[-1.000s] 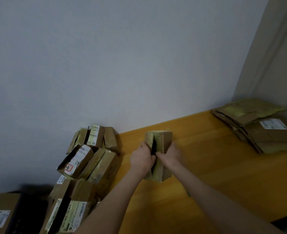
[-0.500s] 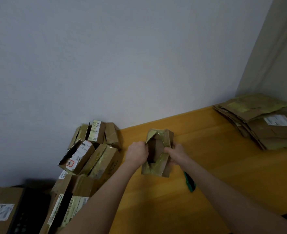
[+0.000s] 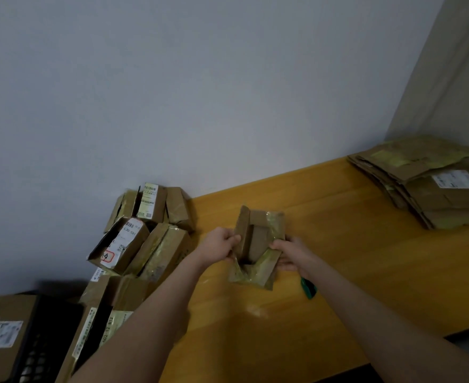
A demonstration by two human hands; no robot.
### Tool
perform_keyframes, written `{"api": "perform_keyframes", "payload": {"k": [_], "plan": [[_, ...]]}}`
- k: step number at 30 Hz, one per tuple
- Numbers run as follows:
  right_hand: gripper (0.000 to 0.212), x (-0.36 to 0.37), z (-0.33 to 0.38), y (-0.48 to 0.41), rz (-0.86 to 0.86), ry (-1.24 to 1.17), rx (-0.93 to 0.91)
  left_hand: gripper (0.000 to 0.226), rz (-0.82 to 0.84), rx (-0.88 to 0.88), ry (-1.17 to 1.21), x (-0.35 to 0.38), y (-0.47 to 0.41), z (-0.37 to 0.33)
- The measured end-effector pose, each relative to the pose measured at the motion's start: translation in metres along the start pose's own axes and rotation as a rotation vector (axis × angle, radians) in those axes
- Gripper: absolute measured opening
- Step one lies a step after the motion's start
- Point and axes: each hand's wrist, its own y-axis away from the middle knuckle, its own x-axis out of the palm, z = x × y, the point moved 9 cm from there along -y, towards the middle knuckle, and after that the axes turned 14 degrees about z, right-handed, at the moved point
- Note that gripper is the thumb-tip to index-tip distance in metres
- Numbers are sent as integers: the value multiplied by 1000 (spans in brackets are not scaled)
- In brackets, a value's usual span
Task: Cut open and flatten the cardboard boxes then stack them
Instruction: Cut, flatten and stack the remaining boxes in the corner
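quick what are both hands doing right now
left hand: grips the left flap of the small box
right hand: grips its right flap

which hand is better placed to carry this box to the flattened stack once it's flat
Probably the right hand. It grips the right flap of the box, and the flattened stack lies far to that side. The left hand grips the left flap, nearer the uncut boxes.

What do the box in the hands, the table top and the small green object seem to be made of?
Box: matte brown cardboard, creased at the folds; its glossy yellowish tape wrinkles and shines. Table top: wood or wood-look laminate, orange-yellow, smooth, with faint grain and soft sheen. Green object: probably plastic, judging by its even colour; mostly hidden, so uncertain.
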Motion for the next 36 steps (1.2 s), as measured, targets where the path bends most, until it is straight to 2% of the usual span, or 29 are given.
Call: {"api": "perform_keyframes", "payload": {"k": [2, 3, 6, 8, 12, 14, 18, 25, 29, 32, 36], "plan": [[46, 0, -1, -3, -25, -1, -9, 24, -21, 0, -12, 3, -1, -1], [47, 1, 1, -4, -63, 29, -20, 24, -71, -2, -102, 4, -2, -5], [63, -6, 20, -2, -338, 390, -21, 26, -280, -9, -477, 10, 0, -23], [77, -5, 35, 2, -454, 583, 7, 26, -365, -7, -597, 18, 1, -32], [106, -5, 42, -4, -452, 577, 83, 23, -409, -29, -768, 22, -1, -44], [109, -6, 41, -6, -435, 579, 126, 24, -416, -24, -787, 21, 1, -49], [94, 9, 43, -14, -295, 454, 66, 22, -428, -42, -679, 11, 2, -42], [24, 29, 35, -8, -43, 279, -33, 23, -418, -111, -419, -15, 0, -5], [15, 15, 22, -4, -57, 132, -35, 19, -354, -87, -193, -28, -8, 17], [19, 1, 11, -6, -83, -30, -61, 15, -335, -86, 70, -33, -11, 34], [15, -5, 7, -10, -142, -82, -62, 9, -287, -105, 205, -22, -13, 49]]}}
